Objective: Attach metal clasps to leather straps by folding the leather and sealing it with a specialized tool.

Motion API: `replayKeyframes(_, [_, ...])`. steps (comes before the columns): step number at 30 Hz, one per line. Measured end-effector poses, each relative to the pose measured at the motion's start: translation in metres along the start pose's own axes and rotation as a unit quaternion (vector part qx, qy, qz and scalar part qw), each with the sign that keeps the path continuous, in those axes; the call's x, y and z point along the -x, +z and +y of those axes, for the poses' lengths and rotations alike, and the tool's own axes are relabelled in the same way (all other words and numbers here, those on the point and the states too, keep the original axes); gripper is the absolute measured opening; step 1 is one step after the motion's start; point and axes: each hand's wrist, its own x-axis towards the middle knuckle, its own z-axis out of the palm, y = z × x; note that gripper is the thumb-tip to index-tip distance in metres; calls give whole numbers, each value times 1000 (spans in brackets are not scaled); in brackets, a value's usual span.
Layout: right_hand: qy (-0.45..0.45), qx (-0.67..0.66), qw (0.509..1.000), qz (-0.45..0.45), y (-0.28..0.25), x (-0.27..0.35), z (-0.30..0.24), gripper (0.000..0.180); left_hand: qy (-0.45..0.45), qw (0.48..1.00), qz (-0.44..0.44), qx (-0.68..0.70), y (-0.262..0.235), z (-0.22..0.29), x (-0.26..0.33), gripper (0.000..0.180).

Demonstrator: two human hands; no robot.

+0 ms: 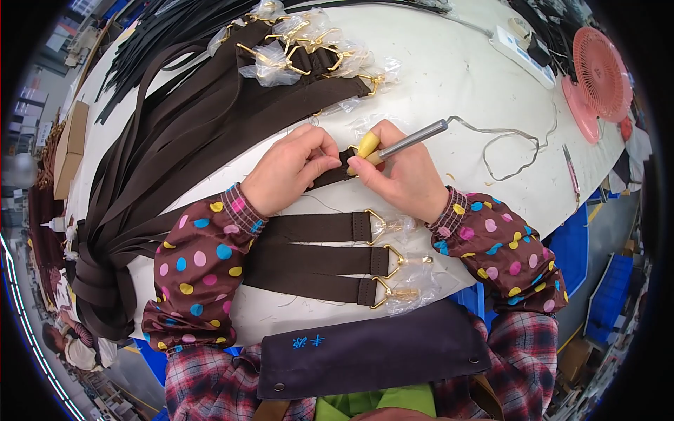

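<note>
My left hand (300,163) is closed, thumb and forefinger pressed together at the stitched end of a dark brown strap (330,178); whether a thread is also pinched there I cannot tell. Closed round a corded, pen-shaped tool like a soldering iron (415,139), my right hand (411,175) has a yellow cover on one finger. The tool slants down toward the strap's end; its tip is hidden. Nearer to me, several brown straps (309,259) lie side by side, their gold metal rings (394,259) partly in clear plastic.
A heap of long brown straps (189,133) with gold, plastic-wrapped hardware (302,52) covers the table's left and far side. At the far right are a power strip (521,56), a pink fan (597,74) and pink-handled tweezers (571,168). The tool's cord (502,132) loops across the white table.
</note>
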Motion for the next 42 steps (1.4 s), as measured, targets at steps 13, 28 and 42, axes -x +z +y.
replayKeyframes(13, [-3,-10,999,44,2,-9,6,27,-65,992,65,86,8,0,-3,11])
replayKeyframes(28, [6,-7,999,45,3,-9,6,27,-86,990,78,85,7,5,-4,12])
replayKeyframes(42, [5,-36,998,49,3,-10,7,26,42,985,67,-151,-1,-7,-4,11])
